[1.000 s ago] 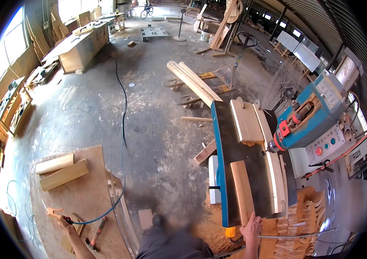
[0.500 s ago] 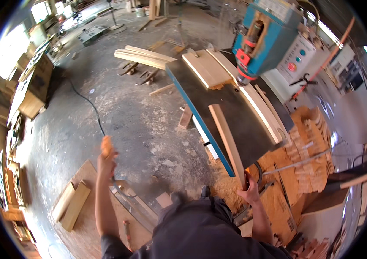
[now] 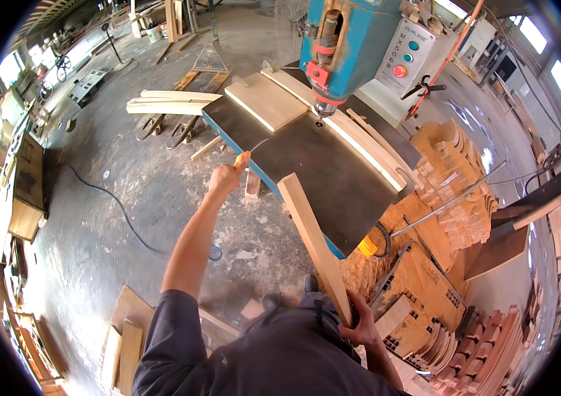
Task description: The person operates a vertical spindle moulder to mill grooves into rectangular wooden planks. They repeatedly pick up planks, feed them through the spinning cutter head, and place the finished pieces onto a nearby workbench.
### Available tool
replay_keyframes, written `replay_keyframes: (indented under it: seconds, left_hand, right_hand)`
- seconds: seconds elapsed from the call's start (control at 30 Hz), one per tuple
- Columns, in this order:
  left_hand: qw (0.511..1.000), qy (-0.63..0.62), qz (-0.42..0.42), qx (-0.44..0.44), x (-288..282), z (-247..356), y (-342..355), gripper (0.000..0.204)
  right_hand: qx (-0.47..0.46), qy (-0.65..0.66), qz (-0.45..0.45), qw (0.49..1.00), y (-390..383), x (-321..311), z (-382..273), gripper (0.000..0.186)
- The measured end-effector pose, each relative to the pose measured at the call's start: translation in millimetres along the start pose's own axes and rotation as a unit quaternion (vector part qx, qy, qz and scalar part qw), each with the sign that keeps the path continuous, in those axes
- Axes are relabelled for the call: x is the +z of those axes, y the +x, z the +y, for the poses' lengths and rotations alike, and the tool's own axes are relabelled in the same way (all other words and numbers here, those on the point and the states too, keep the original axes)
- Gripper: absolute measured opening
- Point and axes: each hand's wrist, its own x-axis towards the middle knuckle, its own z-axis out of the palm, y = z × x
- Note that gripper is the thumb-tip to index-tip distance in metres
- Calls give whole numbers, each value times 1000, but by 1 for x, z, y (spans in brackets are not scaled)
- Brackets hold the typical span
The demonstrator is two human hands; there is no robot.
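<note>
Presently, left hand (image 3: 226, 177) closed round orange, thin-nozzled blow gun (image 3: 242, 160); blue-edged black tabletop (image 3: 333, 178) just beside. Right hand (image 3: 360, 323) clasps long pale wooden bar (image 3: 315, 244).

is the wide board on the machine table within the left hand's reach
Probably: nothing seems to stand between the left hand and the wide board, though that hand holds an orange air gun.

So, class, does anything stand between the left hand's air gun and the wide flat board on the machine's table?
Nothing visible does: between the orange air gun in the left hand and the wide flat board, only dark tabletop shows.
</note>
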Motion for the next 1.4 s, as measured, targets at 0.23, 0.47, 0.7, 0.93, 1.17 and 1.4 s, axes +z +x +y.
replay_keyframes:
  seconds: [0.23, 0.47, 0.7, 0.93, 1.17, 1.4]
  left_hand:
    - [994, -84, -53, -45, 15, 40, 8, 97]
    - [945, 98, -131, 285, 87, -36, -55, 66]
    - [949, -181, -215, -140, -24, -51, -160, 62]
    - [914, -343, -16, -217, -80, -118, -318, 22]
    - [386, -570, 695, -209, -83, -303, -531, 23]
    - [207, -557, 750, -291, 27, -439, -752, 22]
  right_hand:
    - [15, -43, 8, 999, 11, 6, -10, 96]
    - [-20, -33, -14, 999, 35, 4, -14, 95]
    - [-33, -45, -56, 997, 68, 7, -22, 96]
    - [-149, -106, -127, 975, 110, -2, 20, 93]
    - [-142, -157, -203, 956, 138, 32, 7, 92]
    - [-150, -198, -219, 944, 181, 39, 32, 87]
